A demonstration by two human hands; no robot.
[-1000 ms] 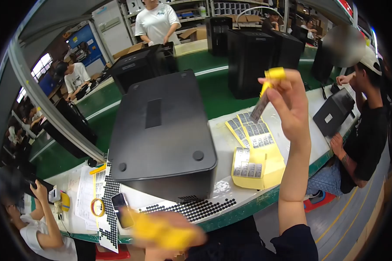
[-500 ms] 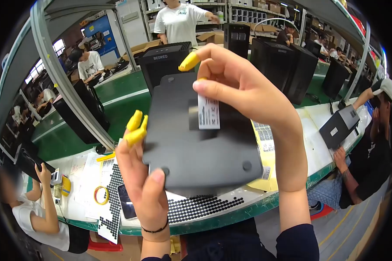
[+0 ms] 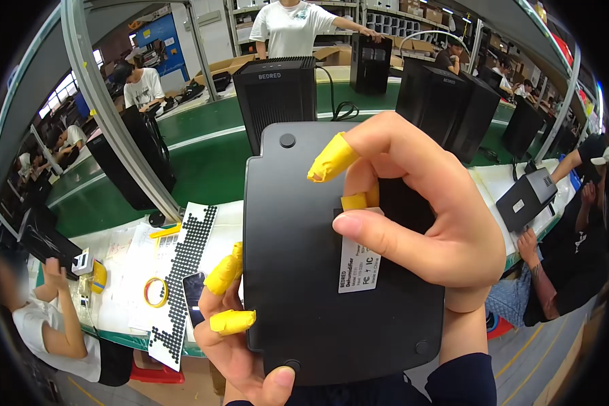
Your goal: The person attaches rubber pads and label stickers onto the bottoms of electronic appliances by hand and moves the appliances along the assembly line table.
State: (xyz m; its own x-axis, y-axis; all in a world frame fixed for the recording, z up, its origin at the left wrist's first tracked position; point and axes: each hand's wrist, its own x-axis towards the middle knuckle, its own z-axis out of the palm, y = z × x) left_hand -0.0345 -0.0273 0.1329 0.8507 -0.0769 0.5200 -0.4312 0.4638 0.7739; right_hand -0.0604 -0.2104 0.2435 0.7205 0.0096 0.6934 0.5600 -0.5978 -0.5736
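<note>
My left hand [image 3: 224,348] grips a black dehumidifier [image 3: 298,271] by its left edge, thumb at the lower corner, yellow covers on its fingers. The flat underside faces me, with round rubber feet showing near the corners. In my right hand [image 3: 457,250] a white printed label [image 3: 358,267] is pinched by its upper end between thumb and a yellow-covered finger. The label lies over the middle of the underside and reads "BEDRED Dehumidifier". My right index finger, also in a yellow cover, arches above the panel.
A sheet of black round pads [image 3: 186,271], a roll of yellow tape [image 3: 156,292] and a phone [image 3: 193,298] lie on the bench to the left. Black towers [image 3: 275,101] stand on the green conveyor [image 3: 206,172]. Co-workers sit at both sides; a person in white stands behind.
The dehumidifier has come lower and turned its underside more squarely to me. My right hand has moved down and right with the label. The standing person's hand now rests on a black tower.
</note>
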